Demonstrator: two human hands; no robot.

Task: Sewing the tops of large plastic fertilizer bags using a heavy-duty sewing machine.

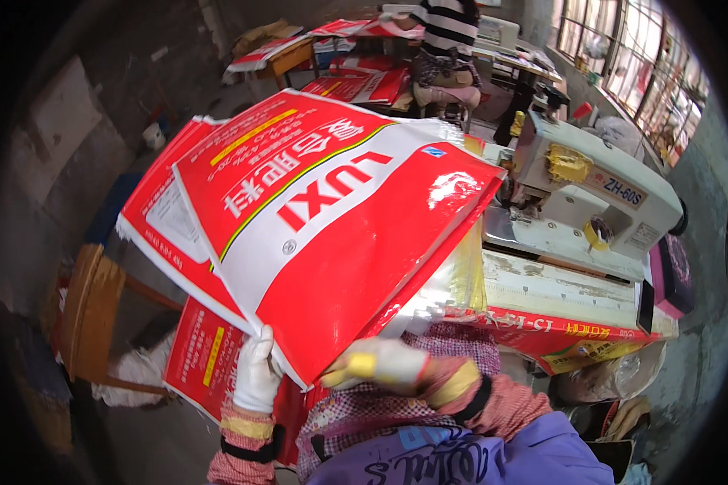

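Observation:
A large red and white printed woven sack [332, 218] spreads slantwise in front of me, its upper end over other red sheets. My left hand [257, 373], in a white glove, is closed on the sack's near edge at its lower left corner. Close by, my right hand [376, 362] wears a white glove with yellow on the fingers. It is at the near lower edge of the sack, smeared by motion, so its grip is unclear. To the right stands a white industrial sewing machine [598, 186], beside the sack's right corner.
Another red sack [206, 356] hangs below at the left, beside a wooden stool [93, 315]. A red printed sheet [574, 343] covers the machine table's front. Farther back, a person in a striped top [449, 32] sits among more red sacks. A barred window [635, 61] is at right.

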